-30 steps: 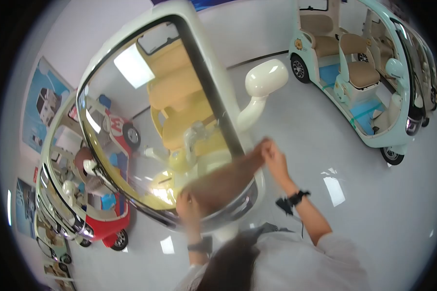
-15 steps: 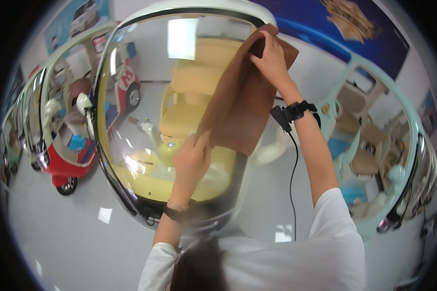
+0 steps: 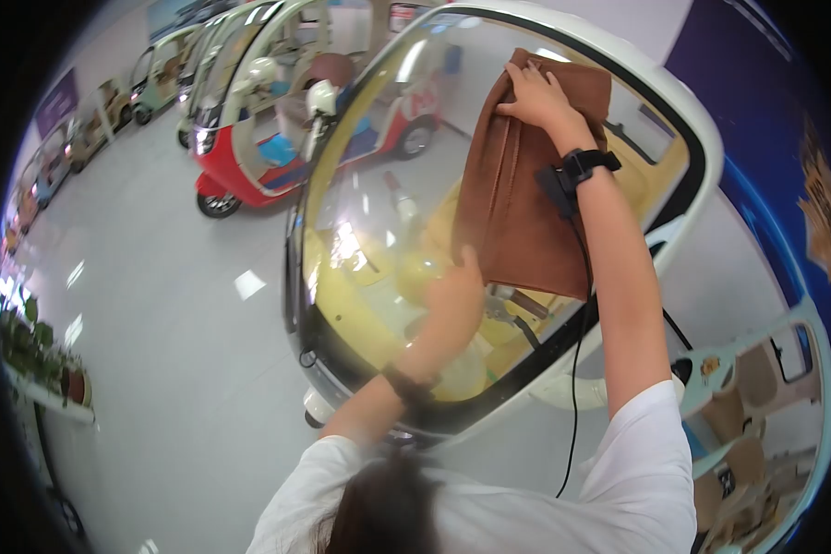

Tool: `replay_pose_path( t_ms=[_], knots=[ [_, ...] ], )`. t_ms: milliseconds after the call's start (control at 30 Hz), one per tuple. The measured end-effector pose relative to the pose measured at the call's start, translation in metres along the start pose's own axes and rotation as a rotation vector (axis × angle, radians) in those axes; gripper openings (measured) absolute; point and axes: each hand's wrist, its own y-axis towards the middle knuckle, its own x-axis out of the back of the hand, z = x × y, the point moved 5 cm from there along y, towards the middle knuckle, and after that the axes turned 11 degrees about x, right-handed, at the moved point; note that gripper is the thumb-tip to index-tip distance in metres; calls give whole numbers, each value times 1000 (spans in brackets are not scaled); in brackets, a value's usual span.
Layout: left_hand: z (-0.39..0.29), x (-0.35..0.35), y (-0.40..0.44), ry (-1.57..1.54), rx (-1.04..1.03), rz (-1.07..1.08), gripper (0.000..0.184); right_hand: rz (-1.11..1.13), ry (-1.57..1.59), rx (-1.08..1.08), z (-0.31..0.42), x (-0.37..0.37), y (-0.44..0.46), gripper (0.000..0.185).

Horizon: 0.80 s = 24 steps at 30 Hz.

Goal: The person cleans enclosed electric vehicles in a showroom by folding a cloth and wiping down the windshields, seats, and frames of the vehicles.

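A brown cloth [image 3: 537,212] with creases along its left side hangs spread against the clear windshield [image 3: 379,185] of a small yellow-and-white enclosed vehicle. High on the cloth, near its upper edge, my right hand [image 3: 540,97] holds it with the fingers bent over the fabric. Lower down, my left hand [image 3: 457,295] is at the cloth's bottom left edge and grips it there; motion blurs its fingers. Behind the windshield, yellow panels and part of the handlebar [image 3: 529,303] show, while the cloth hides much of the seat.
A red three-wheeled vehicle [image 3: 277,180] stands to the left, with more vehicles behind it. A pale green vehicle [image 3: 785,369] is at the right. Potted plants [image 3: 42,346] are at the far left. A black cable [image 3: 577,369] hangs from my right wrist.
My view has turned, so the vehicle sits further right. The cloth has gone from folded and slanting to more upright and spread over the windshield, with both hands still at it.
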Motion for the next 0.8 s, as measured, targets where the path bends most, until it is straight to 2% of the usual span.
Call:
replay_pose_path(
  t_ms=[167, 333, 467, 567, 600, 700, 733, 767, 800],
  knots=[
    [53, -20, -17, 4, 186, 45, 47, 22, 100, 199, 99, -82, 63, 85],
    [149, -62, -56, 318, 408, 82, 38, 94, 141, 281, 232, -135, 63, 88],
    [206, -80, -88, 569, 554, 143, 34, 32, 131, 286, 314, -170, 39, 89],
    [241, -96, -118, 718, 554, 190, 37, -11, 166, 300, 362, -190, 14, 90],
    [242, -98, -128, 874, 472, 335, 40, -12, 180, 298, 376, -195, 6, 88],
    [265, -120, -163, 968, 344, 465, 45, -89, 211, 254, 415, -212, -21, 82],
    [284, -134, -177, 792, 543, 411, 63, -148, 225, 246, 427, -219, -33, 77],
    [282, -128, -186, 848, 465, 524, 67, -201, 232, 233, 439, -225, -45, 72],
    [293, -136, -195, 842, 464, 584, 63, -261, 210, 221, 448, -225, -58, 69]
  ],
)
